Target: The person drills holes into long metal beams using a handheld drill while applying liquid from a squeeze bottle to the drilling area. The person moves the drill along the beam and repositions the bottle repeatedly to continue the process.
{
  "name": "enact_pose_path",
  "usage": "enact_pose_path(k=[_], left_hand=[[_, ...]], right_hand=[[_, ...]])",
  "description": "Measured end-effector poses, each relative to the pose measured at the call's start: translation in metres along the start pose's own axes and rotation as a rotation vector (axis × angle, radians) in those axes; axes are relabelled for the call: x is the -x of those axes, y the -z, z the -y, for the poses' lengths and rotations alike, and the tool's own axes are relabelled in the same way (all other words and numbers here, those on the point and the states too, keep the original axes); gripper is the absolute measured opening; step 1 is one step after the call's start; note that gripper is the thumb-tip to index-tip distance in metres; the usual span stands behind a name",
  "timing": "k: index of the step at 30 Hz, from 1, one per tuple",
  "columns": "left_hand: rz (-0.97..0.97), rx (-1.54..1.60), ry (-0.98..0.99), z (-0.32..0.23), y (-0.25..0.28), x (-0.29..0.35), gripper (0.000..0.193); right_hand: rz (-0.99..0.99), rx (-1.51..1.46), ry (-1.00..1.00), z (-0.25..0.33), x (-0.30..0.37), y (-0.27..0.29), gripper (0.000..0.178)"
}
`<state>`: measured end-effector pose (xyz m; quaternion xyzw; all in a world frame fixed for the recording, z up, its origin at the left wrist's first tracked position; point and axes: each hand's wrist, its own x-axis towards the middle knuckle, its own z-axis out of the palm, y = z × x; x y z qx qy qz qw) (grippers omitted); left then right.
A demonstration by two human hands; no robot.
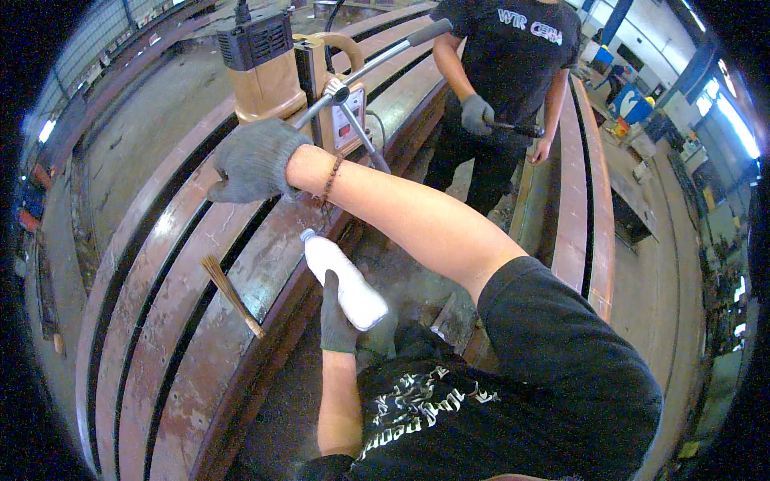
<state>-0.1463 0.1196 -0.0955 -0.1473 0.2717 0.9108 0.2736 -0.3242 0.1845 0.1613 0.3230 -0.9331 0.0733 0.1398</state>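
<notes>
In my gloved left hand [338, 321] is a white plastic bottle [346, 282], tilted, its capped neck toward the beams. My right arm reaches across to the left, and my gloved right hand [253, 163] is at the lower part of a tan magnetic drill [269, 84] with a dark motor. The back of that glove faces me; its fingers are mostly hidden, so I cannot see whether they grip anything. The drill's spoked feed handle [341, 92] rises just beyond my right wrist. A thin-bristled brush [233, 297] lies on the brown steel beams [192, 353] below my right hand.
Across from me stands a person in a black shirt [513, 48], a gloved hand [477, 115] on a dark rod-like tool [516, 128]. More long beams [571, 224] run at the right. A cable [377, 124] hangs by the drill. Blue containers [634, 104] stand farther back.
</notes>
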Motion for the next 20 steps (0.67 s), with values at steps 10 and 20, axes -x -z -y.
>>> enact_pose_path(k=[10, 20], left_hand=[[-0.096, -0.002, 0.149, -0.01, -0.008, 0.001, 0.069], [-0.202, 0.132, 0.014, -0.033, -0.015, 0.041, 0.064]], right_hand=[[-0.814, -0.259, 0.13, 0.126, 0.081, -0.014, 0.031], [-0.284, -0.691, 0.182, 0.196, 0.139, -0.101, 0.028]])
